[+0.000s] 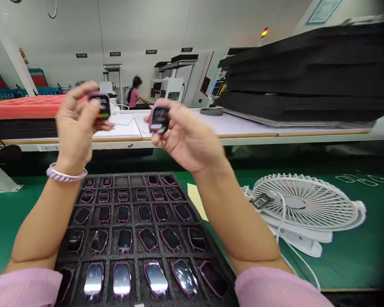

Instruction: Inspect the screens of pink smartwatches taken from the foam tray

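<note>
My left hand (78, 119) is raised at the left, its fingers closed on a smartwatch body (100, 105) with a purple case and a lit screen. Level with it, my right hand (188, 136) grips a second smartwatch body (159, 118), also purple-framed, its screen dark with a light band near the bottom. Both hands are somewhat blurred. Below them lies a black foam tray (113, 253) divided into compartments, most holding a purple-framed watch body (124, 239). Two compartments in the far row hold no watch. Two watches (107, 182) at the far left have lit screens.
A white fan (296, 202) with a cable lies on the green bench (348, 256) at right. Beyond the tray runs a white shelf (243, 128) bearing stacked black trays (301, 81) and red foam (25, 106). A person (134, 94) in pink works in the background.
</note>
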A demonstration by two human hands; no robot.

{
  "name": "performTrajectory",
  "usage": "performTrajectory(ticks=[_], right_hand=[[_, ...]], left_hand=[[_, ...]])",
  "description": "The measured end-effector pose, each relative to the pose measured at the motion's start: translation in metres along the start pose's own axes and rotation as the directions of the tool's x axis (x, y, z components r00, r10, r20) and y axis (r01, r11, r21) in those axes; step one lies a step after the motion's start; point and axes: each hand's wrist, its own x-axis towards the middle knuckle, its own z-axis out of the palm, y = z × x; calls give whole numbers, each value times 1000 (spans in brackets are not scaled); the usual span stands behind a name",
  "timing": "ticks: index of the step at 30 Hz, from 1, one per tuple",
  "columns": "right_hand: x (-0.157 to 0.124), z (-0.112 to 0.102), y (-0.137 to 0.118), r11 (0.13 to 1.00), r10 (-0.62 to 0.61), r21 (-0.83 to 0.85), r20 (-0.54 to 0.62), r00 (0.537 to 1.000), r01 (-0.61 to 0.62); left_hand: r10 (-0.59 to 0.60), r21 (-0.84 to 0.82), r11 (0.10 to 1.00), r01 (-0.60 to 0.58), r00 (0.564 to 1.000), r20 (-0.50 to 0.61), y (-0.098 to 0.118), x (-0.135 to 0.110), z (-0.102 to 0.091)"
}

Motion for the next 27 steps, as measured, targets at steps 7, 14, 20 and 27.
performTrajectory(ticks=[7,14,20,27], right_hand=[[-31,-29,132,812,584,-29,65,809,-583],[-39,-42,174,781,624,-63,122,771,-622],[-33,-49,195,822,548,-296,176,818,-487],[-29,-59,209,731,461,-634,187,867,-252]], left_hand=[[-686,263,726,635,693,222,-81,-74,-27],[-732,480,672,564,603,317,-135,-107,-43],[-669,730,641,239,641,377,-145,-107,-49],[-691,857,514,31,607,393,-151,-115,-49]])
